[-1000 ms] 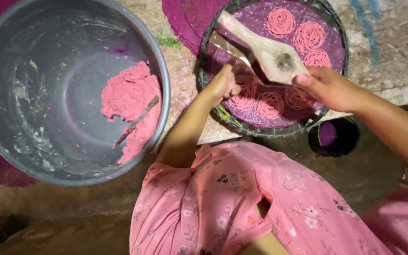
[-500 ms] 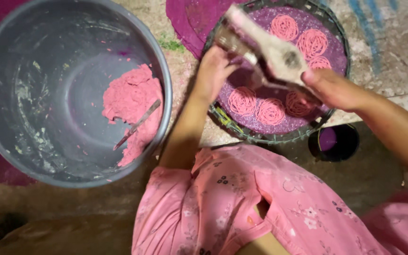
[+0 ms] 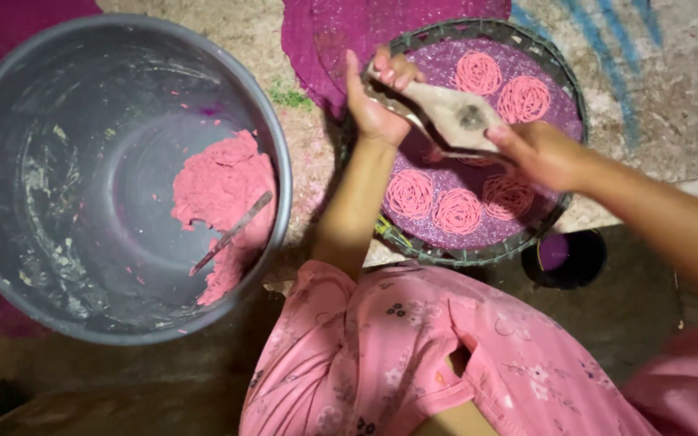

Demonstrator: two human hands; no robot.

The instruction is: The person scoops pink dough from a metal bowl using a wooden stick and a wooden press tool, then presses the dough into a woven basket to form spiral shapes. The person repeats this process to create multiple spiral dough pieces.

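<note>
Wooden press [image 3: 452, 113] gripped by left hand [image 3: 375, 105] and right hand [image 3: 539, 152].

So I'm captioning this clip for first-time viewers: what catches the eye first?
Pink noodle spirals lie on a round woven tray covered in purple, top right. Above it the left hand and right hand grip a wooden press. At left, a big grey basin holds pink dough.

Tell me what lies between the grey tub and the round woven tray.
In the head view: bare sandy ground with a green patch between grey tub and woven tray; the left forearm crosses there.
</note>
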